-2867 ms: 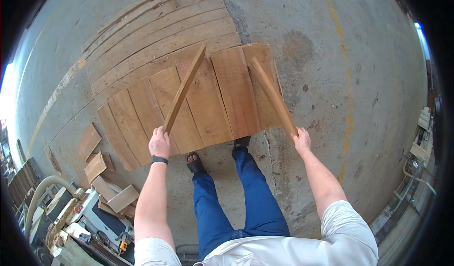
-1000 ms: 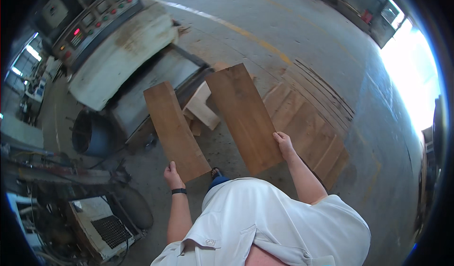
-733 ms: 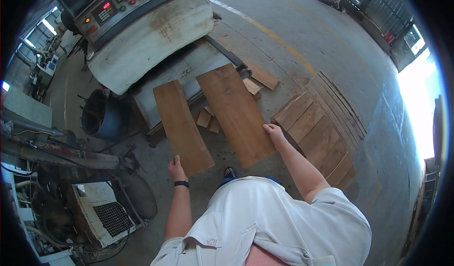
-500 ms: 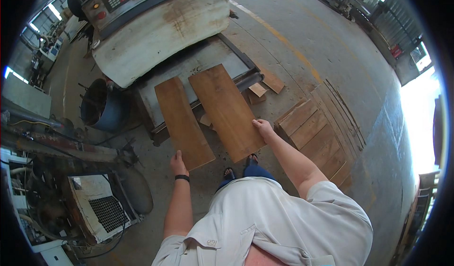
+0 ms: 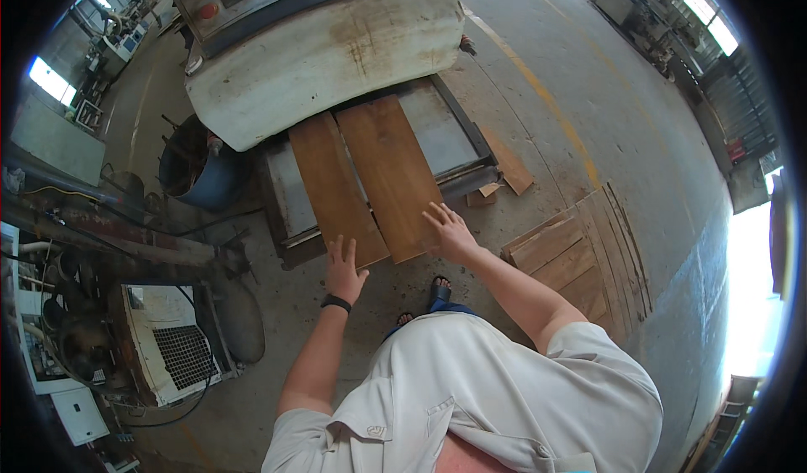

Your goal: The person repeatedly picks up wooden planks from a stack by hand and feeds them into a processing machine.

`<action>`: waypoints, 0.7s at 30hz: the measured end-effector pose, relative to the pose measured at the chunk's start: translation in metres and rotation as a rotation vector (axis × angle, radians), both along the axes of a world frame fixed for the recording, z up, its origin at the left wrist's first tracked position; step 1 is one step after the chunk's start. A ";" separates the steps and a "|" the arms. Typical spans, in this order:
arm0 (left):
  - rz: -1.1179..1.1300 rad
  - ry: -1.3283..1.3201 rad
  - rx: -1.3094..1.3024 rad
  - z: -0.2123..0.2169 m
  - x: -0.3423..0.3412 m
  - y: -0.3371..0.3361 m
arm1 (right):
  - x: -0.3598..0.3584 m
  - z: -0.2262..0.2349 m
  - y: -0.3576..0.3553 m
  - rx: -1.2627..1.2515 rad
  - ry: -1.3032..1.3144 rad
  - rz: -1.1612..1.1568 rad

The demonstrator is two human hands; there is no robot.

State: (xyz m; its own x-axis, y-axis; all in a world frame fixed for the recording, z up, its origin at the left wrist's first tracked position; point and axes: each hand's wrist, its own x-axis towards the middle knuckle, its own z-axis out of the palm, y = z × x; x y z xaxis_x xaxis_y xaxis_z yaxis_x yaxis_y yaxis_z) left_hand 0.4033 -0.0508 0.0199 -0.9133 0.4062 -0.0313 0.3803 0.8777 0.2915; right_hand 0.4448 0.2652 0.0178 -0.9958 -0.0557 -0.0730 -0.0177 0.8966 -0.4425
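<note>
Grip spread, left hand (image 5: 343,274) and right hand (image 5: 452,234) perhaps touch two boards (image 5: 389,174) overhanging a metal bed (image 5: 435,126).

The left hand (image 5: 343,274) is lying palm down, its fingers (image 5: 340,249) pointing forward and standing apart, its thumb (image 5: 362,274) sticking out toward the right hand (image 5: 454,236). Right behind that palm, the left wrist (image 5: 336,302) is sitting nearly in line with the left forearm (image 5: 311,351), which is leaning slightly inward. The right hand is resting a little farther forward, its back facing up and its splayed fingertips (image 5: 435,212) pointing forward and inward. Behind it, the right wrist (image 5: 481,258) is leading into the right forearm (image 5: 521,292), which is slanting back and outward. Neither hand is closing into a fist, and a gap is separating the two.
</note>
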 end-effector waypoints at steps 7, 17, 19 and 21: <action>0.013 -0.100 -0.179 0.001 -0.028 0.024 | -0.027 -0.001 0.018 0.234 -0.016 0.195; 0.077 -0.164 -0.171 0.006 -0.119 0.036 | -0.140 0.007 0.024 0.285 -0.094 0.223; 0.068 -0.138 -0.178 0.005 -0.143 0.034 | -0.164 0.009 0.023 0.294 -0.113 0.214; 0.058 -0.112 -0.184 0.005 -0.167 0.031 | -0.189 0.009 0.022 0.264 -0.107 0.186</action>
